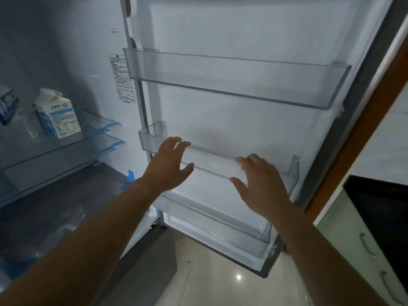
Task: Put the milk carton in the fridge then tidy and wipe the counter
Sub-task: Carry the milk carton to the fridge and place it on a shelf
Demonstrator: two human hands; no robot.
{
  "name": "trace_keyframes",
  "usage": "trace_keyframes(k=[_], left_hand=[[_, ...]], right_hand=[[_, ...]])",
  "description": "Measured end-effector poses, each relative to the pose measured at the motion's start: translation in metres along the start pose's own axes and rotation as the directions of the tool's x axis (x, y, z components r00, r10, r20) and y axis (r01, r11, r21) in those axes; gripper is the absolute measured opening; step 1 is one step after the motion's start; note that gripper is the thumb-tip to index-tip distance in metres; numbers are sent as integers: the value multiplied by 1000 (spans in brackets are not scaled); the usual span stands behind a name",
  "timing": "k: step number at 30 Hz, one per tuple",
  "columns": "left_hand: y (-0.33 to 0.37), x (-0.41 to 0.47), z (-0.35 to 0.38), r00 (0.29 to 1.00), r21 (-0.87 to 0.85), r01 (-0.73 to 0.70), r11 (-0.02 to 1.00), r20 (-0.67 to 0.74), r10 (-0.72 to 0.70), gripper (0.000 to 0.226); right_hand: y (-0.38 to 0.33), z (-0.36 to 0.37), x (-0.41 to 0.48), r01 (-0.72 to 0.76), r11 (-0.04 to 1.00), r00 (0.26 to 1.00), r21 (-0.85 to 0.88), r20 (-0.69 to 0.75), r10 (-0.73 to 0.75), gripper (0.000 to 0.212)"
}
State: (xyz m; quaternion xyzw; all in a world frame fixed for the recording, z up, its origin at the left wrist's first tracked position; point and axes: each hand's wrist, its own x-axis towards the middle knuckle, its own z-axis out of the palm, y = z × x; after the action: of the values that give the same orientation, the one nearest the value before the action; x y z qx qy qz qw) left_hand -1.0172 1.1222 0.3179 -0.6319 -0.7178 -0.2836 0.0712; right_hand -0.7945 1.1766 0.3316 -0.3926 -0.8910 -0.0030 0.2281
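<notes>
The white and blue milk carton (57, 114) stands upright on a glass shelf (50, 149) inside the open fridge at the left. The fridge door (254, 36) swings open in front of me, its inner side facing me. Both my hands reach to the clear middle door bin (212, 161). My left hand (171, 164) is open with fingers spread at the bin's left part. My right hand (258, 181) is open too, its fingertips at the bin's front rim further right. Neither hand holds anything.
A clear upper door bin (238, 78) and a lower door bin (220, 226) sit above and below my hands. A plastic bottle (8, 107) stands left of the carton. At the right are a wooden-edged wall (362, 133), a black counter (379, 208) and cabinet doors with handles (366, 244).
</notes>
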Motion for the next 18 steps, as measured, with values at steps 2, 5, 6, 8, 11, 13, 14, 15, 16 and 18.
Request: trace_keyframes(k=[2, 5, 6, 8, 11, 13, 14, 15, 16, 18], left_hand=[[9, -9, -9, 998, -33, -60, 998, 30, 61, 55], [21, -29, -17, 988, -50, -138, 989, 70, 141, 55], [24, -37, -18, 987, -60, -139, 989, 73, 143, 55], [28, -51, -21, 988, -94, -129, 987, 68, 135, 55], [35, -67, -22, 983, -117, -176, 977, 30, 180, 55], [41, -76, -22, 979, -126, -196, 972, 35, 202, 56], [44, -79, -22, 979, -137, -192, 972, 40, 200, 56], [47, -82, -22, 981, -149, -184, 972, 39, 191, 56], [49, -85, -23, 983, -158, -173, 972, 35, 180, 55], [51, -91, -24, 988, -147, -148, 978, 29, 153, 56]], right_hand=[[-13, -10, -8, -8, 999, 1000, 47, 22, 7, 43], [-28, -23, -28, -17, 997, 1000, 73, -13, 18, 40], [-32, -25, -37, -22, 998, 999, 56, -23, 23, 41], [-39, -27, -52, -34, 999, 999, 6, -33, 35, 43], [-48, -28, -69, -44, 996, 997, -73, -69, 39, 44], [-51, -31, -78, -65, 994, 993, -88, -99, 56, 43], [-52, -33, -83, -72, 995, 991, -75, -118, 63, 42], [-52, -35, -89, -76, 996, 988, -45, -140, 69, 42], [-51, -37, -95, -76, 997, 983, 0, -166, 75, 40], [-46, -41, -106, -73, 992, 971, 101, -218, 93, 39]])
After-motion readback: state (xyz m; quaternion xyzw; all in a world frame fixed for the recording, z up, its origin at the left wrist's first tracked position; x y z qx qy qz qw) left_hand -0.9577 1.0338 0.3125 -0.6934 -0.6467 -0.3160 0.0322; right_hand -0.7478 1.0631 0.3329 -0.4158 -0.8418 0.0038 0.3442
